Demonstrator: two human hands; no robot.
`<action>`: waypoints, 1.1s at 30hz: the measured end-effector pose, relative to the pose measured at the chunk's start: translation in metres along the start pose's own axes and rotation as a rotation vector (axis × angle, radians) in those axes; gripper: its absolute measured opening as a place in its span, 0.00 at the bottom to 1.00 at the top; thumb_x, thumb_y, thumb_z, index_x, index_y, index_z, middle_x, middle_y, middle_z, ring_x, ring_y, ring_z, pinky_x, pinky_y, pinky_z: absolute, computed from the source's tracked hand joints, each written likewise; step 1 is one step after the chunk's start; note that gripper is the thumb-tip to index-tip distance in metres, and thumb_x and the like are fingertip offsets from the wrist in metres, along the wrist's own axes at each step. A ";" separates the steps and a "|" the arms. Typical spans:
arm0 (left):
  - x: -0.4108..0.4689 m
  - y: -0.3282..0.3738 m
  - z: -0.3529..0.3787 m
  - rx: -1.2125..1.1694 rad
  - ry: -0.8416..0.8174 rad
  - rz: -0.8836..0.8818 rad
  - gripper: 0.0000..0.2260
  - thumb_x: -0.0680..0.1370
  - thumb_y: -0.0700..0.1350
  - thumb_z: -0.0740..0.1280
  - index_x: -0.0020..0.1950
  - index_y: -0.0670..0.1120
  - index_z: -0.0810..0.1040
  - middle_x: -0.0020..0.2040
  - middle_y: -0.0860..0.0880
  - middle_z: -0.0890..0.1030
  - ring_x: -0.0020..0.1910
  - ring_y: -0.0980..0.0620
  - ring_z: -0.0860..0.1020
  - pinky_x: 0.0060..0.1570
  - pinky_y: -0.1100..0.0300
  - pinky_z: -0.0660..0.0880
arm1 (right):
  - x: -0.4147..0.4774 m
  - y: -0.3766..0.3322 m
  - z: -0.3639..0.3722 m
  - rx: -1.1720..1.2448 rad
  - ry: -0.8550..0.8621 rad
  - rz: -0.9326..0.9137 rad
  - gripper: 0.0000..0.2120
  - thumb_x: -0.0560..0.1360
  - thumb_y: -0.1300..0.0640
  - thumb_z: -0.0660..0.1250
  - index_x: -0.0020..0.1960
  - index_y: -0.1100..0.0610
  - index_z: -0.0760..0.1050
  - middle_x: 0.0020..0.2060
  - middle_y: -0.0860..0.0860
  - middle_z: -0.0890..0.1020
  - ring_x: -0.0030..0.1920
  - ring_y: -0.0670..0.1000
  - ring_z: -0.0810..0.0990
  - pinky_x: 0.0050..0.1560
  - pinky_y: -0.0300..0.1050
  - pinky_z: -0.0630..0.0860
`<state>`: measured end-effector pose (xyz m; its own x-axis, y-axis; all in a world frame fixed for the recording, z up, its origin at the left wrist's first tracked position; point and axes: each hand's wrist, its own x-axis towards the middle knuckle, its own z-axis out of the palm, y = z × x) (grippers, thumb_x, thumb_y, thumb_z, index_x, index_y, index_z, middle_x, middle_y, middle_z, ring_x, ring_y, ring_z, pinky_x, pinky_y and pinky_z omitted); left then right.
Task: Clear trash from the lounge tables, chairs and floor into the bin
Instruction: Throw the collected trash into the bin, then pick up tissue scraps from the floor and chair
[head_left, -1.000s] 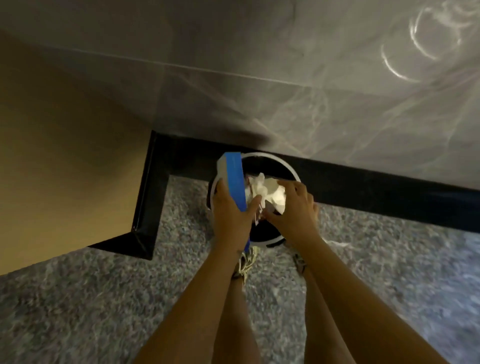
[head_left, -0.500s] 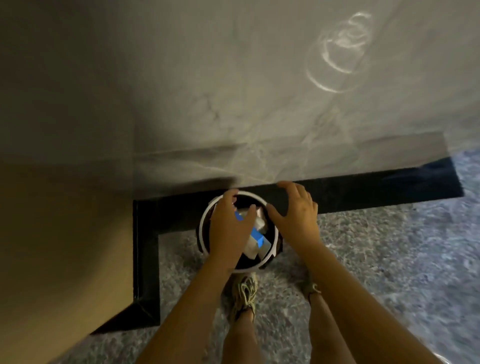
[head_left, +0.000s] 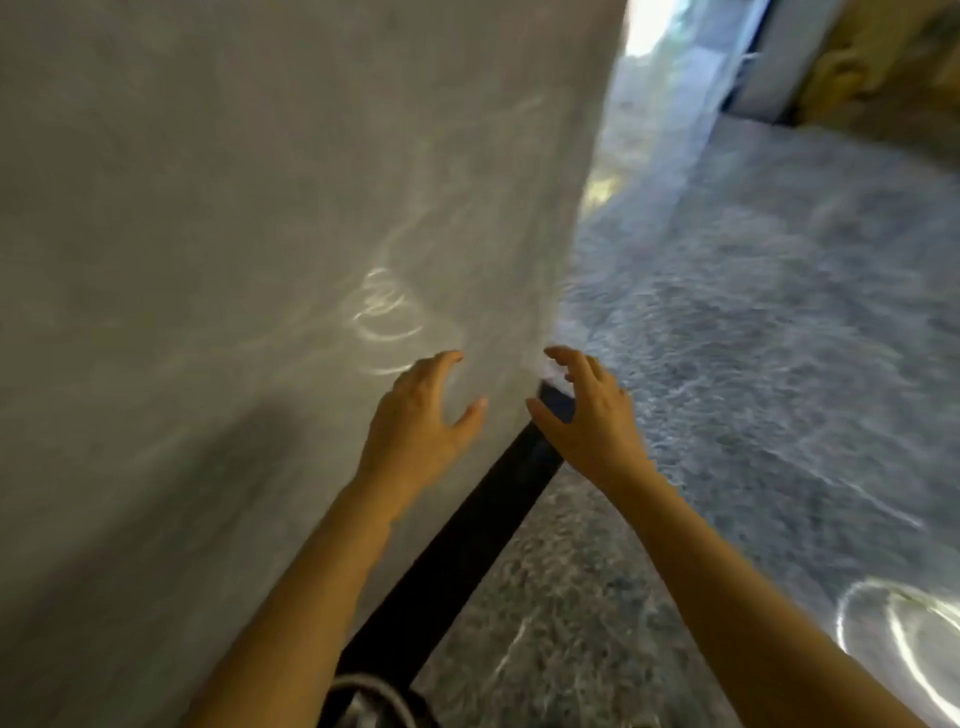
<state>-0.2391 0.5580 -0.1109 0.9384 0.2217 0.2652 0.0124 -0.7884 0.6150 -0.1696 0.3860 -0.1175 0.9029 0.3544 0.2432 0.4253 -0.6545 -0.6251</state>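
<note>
Grey marbled wall (head_left: 234, 208) filling the left, curved light glints (head_left: 384, 322) on it; black skirting board (head_left: 467, 545) along the wall's foot; speckled grey floor (head_left: 753, 364) right of the wall; bright opening (head_left: 654, 26) past the wall's far corner, blurred

The wall (head_left: 260, 208) looks like polished grey marble — glossy; below it a smooth black skirting (head_left: 467, 545), beside it a speckled stone floor (head_left: 753, 364).
</note>
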 end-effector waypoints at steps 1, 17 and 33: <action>0.022 0.025 0.005 -0.008 -0.014 0.057 0.22 0.75 0.50 0.67 0.67 0.45 0.70 0.63 0.45 0.74 0.60 0.47 0.73 0.57 0.54 0.72 | 0.006 0.014 -0.031 -0.023 0.048 0.031 0.26 0.73 0.50 0.68 0.68 0.52 0.65 0.64 0.53 0.72 0.62 0.55 0.72 0.63 0.58 0.67; 0.190 0.353 0.267 0.036 -0.458 0.580 0.22 0.75 0.56 0.65 0.66 0.47 0.71 0.63 0.45 0.74 0.59 0.46 0.74 0.57 0.48 0.72 | -0.067 0.306 -0.351 -0.232 0.414 0.553 0.24 0.75 0.49 0.65 0.68 0.56 0.67 0.64 0.55 0.73 0.63 0.57 0.72 0.61 0.55 0.68; 0.245 0.578 0.630 0.129 -0.946 0.897 0.25 0.75 0.61 0.61 0.70 0.52 0.66 0.67 0.50 0.71 0.65 0.51 0.71 0.59 0.54 0.72 | -0.144 0.592 -0.472 -0.192 0.396 1.201 0.24 0.77 0.43 0.58 0.70 0.51 0.63 0.67 0.51 0.68 0.65 0.53 0.68 0.64 0.54 0.66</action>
<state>0.2150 -0.2046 -0.1583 0.5150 -0.8500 -0.1106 -0.7560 -0.5112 0.4089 -0.0189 -0.3675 -0.1723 0.6673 -0.7244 -0.1732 -0.6944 -0.5209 -0.4964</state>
